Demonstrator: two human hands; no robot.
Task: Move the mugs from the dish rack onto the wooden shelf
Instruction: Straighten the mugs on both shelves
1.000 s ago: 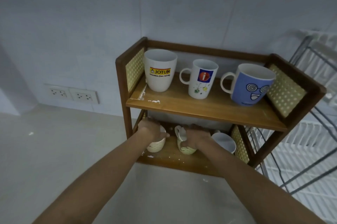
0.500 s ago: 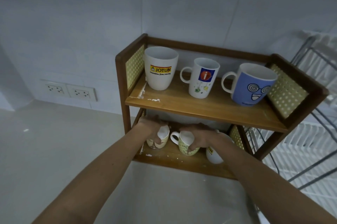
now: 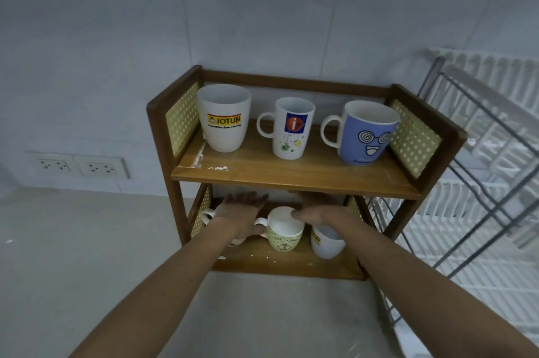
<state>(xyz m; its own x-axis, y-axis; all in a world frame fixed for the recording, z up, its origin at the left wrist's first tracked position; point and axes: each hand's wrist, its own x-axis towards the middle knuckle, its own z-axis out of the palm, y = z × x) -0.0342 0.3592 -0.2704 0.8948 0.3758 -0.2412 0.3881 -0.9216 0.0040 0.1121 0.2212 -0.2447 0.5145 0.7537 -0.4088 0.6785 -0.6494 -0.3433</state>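
Note:
The wooden shelf (image 3: 291, 174) has two levels. On top stand a white Jotun mug (image 3: 224, 118), a white mug with a red and blue square (image 3: 291, 128) and a blue face mug (image 3: 368, 133). On the lower level a green-patterned mug (image 3: 283, 231) stands upright in the middle, a white mug (image 3: 326, 242) sits to its right, and a third mug (image 3: 207, 215) is mostly hidden behind my left hand. My left hand (image 3: 243, 210) is open with fingers spread, just left of the green mug. My right hand (image 3: 319, 213) is open, hovering over the green and white mugs.
The metal dish rack (image 3: 478, 182) with white wire grids stands right of the shelf. Two wall sockets (image 3: 83, 166) sit low on the wall at left. The pale counter (image 3: 73, 255) extends left and in front of the shelf.
Both hands have let go of the two mugs on the lower level and opened, lifting slightly. The green mug now stands free.

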